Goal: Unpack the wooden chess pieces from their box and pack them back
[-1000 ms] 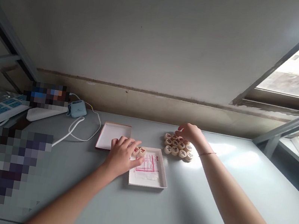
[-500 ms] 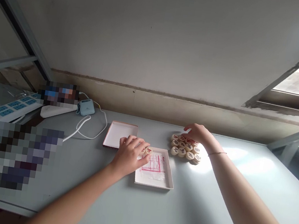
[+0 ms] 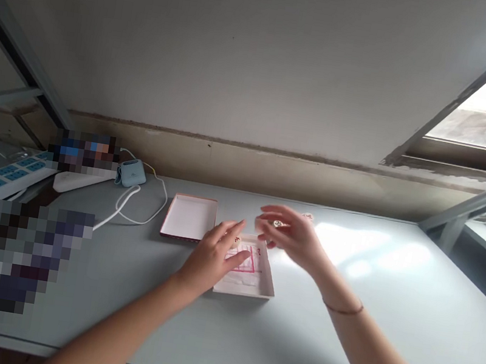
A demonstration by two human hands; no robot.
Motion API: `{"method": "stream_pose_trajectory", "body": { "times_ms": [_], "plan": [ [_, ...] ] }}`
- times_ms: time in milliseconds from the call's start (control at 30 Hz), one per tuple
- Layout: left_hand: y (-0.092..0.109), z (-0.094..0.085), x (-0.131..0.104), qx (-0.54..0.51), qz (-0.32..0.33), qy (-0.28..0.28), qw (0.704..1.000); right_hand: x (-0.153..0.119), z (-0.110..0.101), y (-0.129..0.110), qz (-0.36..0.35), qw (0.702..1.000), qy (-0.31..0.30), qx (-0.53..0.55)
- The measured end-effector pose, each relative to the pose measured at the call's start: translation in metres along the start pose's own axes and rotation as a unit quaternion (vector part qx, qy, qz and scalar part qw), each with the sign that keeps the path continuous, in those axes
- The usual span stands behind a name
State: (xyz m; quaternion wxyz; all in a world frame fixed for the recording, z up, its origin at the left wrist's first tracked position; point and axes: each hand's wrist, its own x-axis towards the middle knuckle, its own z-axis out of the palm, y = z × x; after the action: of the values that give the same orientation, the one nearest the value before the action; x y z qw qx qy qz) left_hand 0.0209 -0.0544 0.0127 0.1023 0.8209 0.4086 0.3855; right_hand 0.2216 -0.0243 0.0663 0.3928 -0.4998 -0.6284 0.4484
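Observation:
My left hand [image 3: 213, 254] reaches over the left side of a shallow white box [image 3: 247, 289], its thumb and fingers apart. Beside its fingertips, a round wooden xiangqi piece [image 3: 236, 242] shows inside the box. A clear plastic bag with pink-red printed lines [image 3: 249, 262] also lies in there. Just above the box's far right corner is my right hand [image 3: 287, 235], blurred, its fingers curled round what looks like a pale xiangqi piece [image 3: 257, 225]. Behind that hand the group of pieces is mostly hidden; one marked piece [image 3: 307, 217] peeks out.
The pink-edged box lid [image 3: 191, 217] lies open side up, left of the box. Farther left are a light-blue device [image 3: 132, 173], white cables [image 3: 123, 206] and a white power strip [image 3: 4, 178]. A wall [image 3: 249, 171] runs along the table's back edge.
My right hand has moved left and nearer, from the group of pieces to the box, with what looks like a piece. My left hand stays by the box, its thumb more spread.

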Motion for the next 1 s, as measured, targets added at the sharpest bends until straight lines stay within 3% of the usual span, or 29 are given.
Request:
{"method": "stream_pose_trajectory", "body": {
  "times_ms": [100, 200, 367, 467, 600, 767, 1000],
  "plan": [
    [0.007, 0.001, 0.002, -0.060, -0.005, 0.015, 0.998, -0.020, 0.025, 0.005, -0.024, 0.999, -0.021, 0.024],
    [0.009, 0.001, 0.005, -0.081, -0.021, 0.024, 0.996, -0.026, 0.034, 0.013, -0.027, 0.998, -0.007, 0.056],
    [0.005, 0.004, 0.006, -0.085, -0.025, 0.016, 0.996, -0.026, 0.027, 0.020, -0.029, 0.995, -0.016, 0.095],
    [0.003, 0.008, 0.008, -0.082, -0.033, -0.008, 0.996, -0.027, 0.017, 0.023, -0.025, 0.995, 0.029, 0.097],
    [0.002, 0.011, 0.015, -0.003, 0.008, -0.058, 0.998, -0.026, 0.007, 0.027, -0.010, 0.993, 0.070, 0.090],
    [0.002, 0.016, 0.017, 0.119, 0.030, -0.104, 0.987, -0.024, 0.006, 0.029, -0.015, 0.998, 0.061, 0.026],
    [0.002, 0.018, 0.017, 0.169, 0.038, -0.115, 0.978, -0.027, 0.012, 0.033, -0.096, 0.989, 0.034, -0.110]
  ]
}}
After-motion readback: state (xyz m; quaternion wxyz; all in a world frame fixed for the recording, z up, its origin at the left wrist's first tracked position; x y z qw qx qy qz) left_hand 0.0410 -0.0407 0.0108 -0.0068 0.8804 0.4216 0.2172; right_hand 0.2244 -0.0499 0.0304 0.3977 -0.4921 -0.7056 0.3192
